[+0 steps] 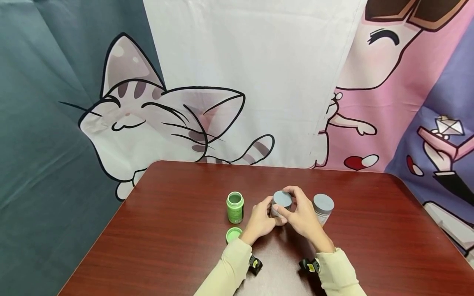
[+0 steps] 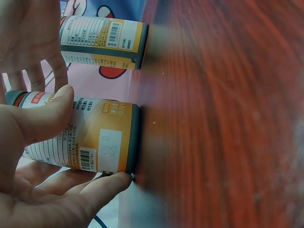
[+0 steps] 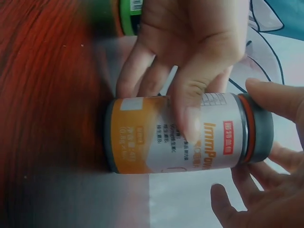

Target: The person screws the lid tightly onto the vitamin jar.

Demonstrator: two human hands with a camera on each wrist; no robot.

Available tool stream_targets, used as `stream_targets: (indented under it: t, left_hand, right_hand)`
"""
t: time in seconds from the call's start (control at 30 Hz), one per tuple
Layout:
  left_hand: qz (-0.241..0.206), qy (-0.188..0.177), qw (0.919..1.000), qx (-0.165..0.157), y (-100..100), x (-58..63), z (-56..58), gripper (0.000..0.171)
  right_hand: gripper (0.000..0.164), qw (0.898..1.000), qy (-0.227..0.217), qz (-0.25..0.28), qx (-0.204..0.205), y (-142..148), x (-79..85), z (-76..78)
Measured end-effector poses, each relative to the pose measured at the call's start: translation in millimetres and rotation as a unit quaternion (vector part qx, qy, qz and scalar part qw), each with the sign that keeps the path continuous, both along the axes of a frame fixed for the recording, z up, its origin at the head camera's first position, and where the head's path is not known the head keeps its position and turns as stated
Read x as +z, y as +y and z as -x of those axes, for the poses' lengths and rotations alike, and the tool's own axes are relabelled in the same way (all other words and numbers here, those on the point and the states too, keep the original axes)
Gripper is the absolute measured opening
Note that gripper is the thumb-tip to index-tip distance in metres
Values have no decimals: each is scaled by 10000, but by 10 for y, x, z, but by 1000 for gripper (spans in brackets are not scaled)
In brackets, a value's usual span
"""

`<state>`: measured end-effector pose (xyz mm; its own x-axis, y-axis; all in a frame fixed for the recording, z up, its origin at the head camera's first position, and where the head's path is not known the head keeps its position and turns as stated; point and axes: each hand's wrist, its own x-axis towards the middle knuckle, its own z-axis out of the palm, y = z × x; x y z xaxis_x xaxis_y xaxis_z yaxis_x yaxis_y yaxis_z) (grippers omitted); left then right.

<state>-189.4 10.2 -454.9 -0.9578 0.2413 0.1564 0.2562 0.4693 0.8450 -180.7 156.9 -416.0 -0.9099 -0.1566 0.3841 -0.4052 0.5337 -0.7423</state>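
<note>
Capped bottle [image 3: 152, 149] stood upright, long axis vertical, at lower centre-right of the head view, the left hand [image 1: 261, 222] curled round its body and the right hand [image 1: 304, 216], nearer the top, pinching the grey lid [image 1: 282, 198] between thumb and fingers.

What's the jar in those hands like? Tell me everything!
The jar is round and looks like grey plastic, with an orange ring under its grey lid and a white-and-orange label with a barcode. Capped and upright, its base is on or just above the table. The left hand grips it; the right hand holds the lid.
</note>
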Motion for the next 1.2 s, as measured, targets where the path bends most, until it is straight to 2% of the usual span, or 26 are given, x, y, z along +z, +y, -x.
stream_targets:
  t: [0.2,0.33,0.5,0.6,0.73,0.9,1.07,1.2]
  left_hand:
    - [138,73,9998,128,0,-12,-1,56]
    - [235,53,9994,248,1,-15,0,56]
    - [293,97,9992,249,9,-6,7,56]
    - [234,136,9995,181,13,-10,11,57]
    - [107,98,9998,101,11,-26,1,57]
    - [38,78,9999,114,7,-49,-13,57]
    - [-131,144,9997,112,7,-42,-8,57]
    - [-176,115,9997,90,6,-33,-10,56]
  right_hand:
    - [58,9987,302,-109,-385,-50,-44,-5]
    - [69,9988,298,-5,-392,-65,-72,-2]
    - [80,9998,27,200,-83,-30,-76,11]
    - [80,9992,-150,273,239,-11,-48,-3]
    - [75,9965,-274,500,615,-39,69,-92]
    - [71,9936,-379,659,830,-94,219,-203]
    - [69,9901,-499,790,1049,-97,254,-201]
    - [70,9911,-464,761,985,-86,261,-193]
